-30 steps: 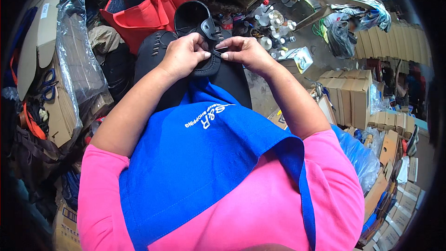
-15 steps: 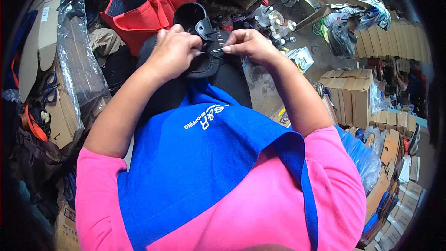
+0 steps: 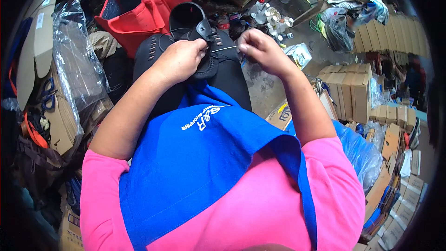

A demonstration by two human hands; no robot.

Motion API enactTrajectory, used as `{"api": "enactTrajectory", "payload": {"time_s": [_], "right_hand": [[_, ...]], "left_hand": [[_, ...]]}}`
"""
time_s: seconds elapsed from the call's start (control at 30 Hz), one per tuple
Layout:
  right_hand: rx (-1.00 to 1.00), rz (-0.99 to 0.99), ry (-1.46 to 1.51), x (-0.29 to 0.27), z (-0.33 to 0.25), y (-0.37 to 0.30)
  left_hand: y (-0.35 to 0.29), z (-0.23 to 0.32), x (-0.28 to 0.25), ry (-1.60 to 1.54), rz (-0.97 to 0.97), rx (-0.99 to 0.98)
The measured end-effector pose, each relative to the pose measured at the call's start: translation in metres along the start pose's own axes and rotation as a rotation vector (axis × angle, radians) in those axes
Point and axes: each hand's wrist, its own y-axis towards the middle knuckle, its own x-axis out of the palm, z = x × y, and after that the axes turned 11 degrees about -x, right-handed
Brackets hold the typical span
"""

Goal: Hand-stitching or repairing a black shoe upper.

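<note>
A black shoe (image 3: 204, 67) lies across my lap, its round opening facing away from me and stitches along its side. My left hand (image 3: 183, 60) is closed on the near left part of the shoe, its fingertips hidden against the upper. To the right of the shoe, my right hand (image 3: 261, 51) is raised with its fingers pinched together. A thin pale strand (image 3: 224, 48) runs taut from the shoe to those fingers; whether part of it is a needle, I cannot tell. Dark thread loops beside the shoe, and my blue apron (image 3: 186, 144) hangs below it.
Beyond my knees stands a red bag (image 3: 144, 16) with a silvery lining. Several small bottles (image 3: 272, 18) cluster on the floor at the far right. Cardboard boxes (image 3: 348, 90) are stacked to the right. On the left lie blue-handled scissors (image 3: 48, 94) and clear plastic (image 3: 79, 60).
My right hand has moved right, away from the shoe, drawing the pale strand out longer. My left hand has shifted slightly down and right onto the shoe.
</note>
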Motion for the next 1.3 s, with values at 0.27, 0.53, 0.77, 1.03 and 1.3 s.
{"api": "enactTrajectory", "payload": {"time_s": [0.27,0.53,0.77,1.03,1.3], "right_hand": [[-0.21,0.024,-0.665,0.005,0.011,0.034],[-0.394,-0.502,-1.059,0.025,-0.041,0.041],[-0.509,-0.492,-0.941,0.021,-0.023,0.044],[-0.425,-0.446,-0.992,-0.012,0.016,0.016],[0.09,0.273,0.218,-0.056,0.013,-0.002]], "left_hand": [[-0.002,-0.004,0.009,-0.055,0.086,0.014],[-0.002,-0.009,0.006,0.013,0.073,0.049],[-0.014,-0.014,0.001,0.191,0.156,0.165],[-0.075,-0.059,-0.035,0.38,0.187,0.015],[-0.134,-0.078,-0.089,-0.706,0.509,-0.17]]}}
